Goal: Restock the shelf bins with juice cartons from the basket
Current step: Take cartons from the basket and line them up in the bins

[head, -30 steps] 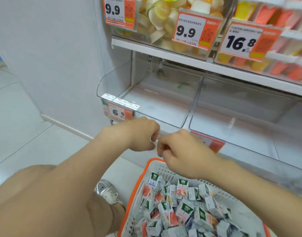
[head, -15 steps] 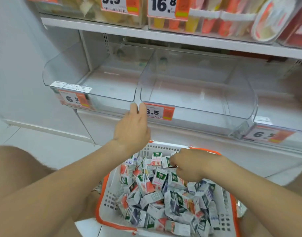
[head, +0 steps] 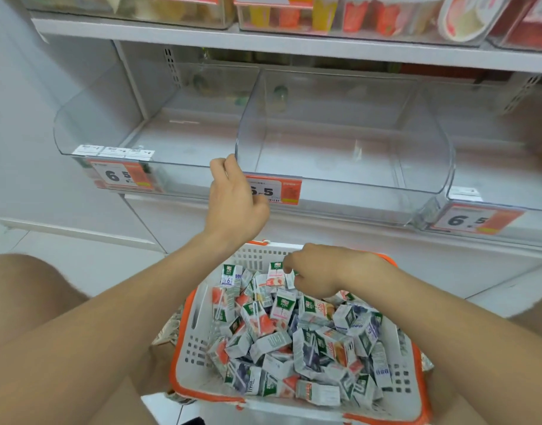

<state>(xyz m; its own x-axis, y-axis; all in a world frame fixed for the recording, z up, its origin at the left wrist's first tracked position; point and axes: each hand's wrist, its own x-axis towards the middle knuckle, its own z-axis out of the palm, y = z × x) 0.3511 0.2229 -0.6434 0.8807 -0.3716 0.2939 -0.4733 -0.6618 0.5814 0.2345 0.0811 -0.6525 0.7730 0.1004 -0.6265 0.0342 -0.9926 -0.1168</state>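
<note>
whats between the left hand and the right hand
Head view: only the basket's far wall and orange rim, with the shelf's white base behind; left hand grips the clear bin.

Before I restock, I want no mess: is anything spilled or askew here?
Nothing looks spilled. The juice cartons lie jumbled at all angles, but inside the basket; the clear bins hold none.

Three orange-and-white price tags hung below on the shelf front: left (head: 122,176) read 6.5, middle (head: 277,191) partly covered, right (head: 475,220) read 6.5. Small white labels (head: 113,151) sat in a row above the left tag. The upper shelf (head: 294,47) carried clear tubs of yellow and red cups (head: 325,13). A slotted upright (head: 170,65) stood at rear left. The floor (head: 79,256) was pale tile.
</note>
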